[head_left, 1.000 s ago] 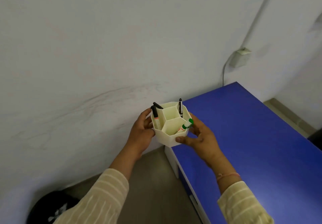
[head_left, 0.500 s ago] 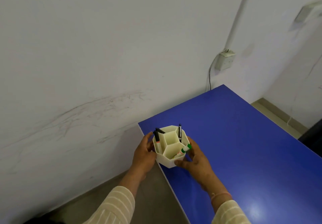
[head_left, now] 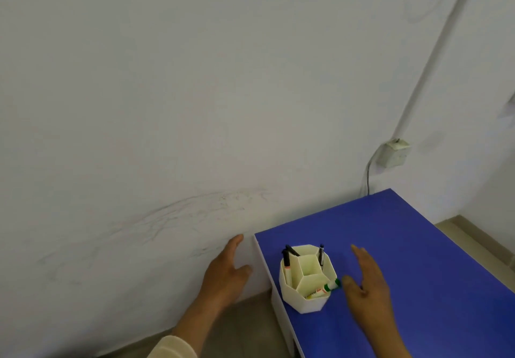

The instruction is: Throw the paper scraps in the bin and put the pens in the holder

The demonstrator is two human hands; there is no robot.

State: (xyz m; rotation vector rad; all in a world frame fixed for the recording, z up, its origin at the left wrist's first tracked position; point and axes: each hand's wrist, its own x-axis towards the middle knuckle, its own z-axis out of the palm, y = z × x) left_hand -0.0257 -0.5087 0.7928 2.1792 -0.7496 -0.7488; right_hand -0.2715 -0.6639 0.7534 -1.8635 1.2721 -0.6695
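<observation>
A cream hexagonal pen holder [head_left: 306, 300] stands upright on the near-left corner of the blue table [head_left: 412, 249]. It holds black-capped markers [head_left: 287, 263], a slim dark pen [head_left: 321, 256] and a green-capped marker [head_left: 330, 287] leaning over the right rim. My left hand [head_left: 227, 277] hovers off the table's left edge, fingers spread, apart from the holder. My right hand [head_left: 367, 282] is open just right of the holder, thumb close to the green cap. No paper scraps or bin are in view.
A white wall fills the left and back. A wall socket box [head_left: 393, 153] with a cable and a conduit sits above the table's far corner. Tan floor shows below the table's left edge and at far right.
Both hands gripped the holder and carried it from beyond the table's corner onto the table. Now it stands on the surface and both hands have let go and drawn apart.
</observation>
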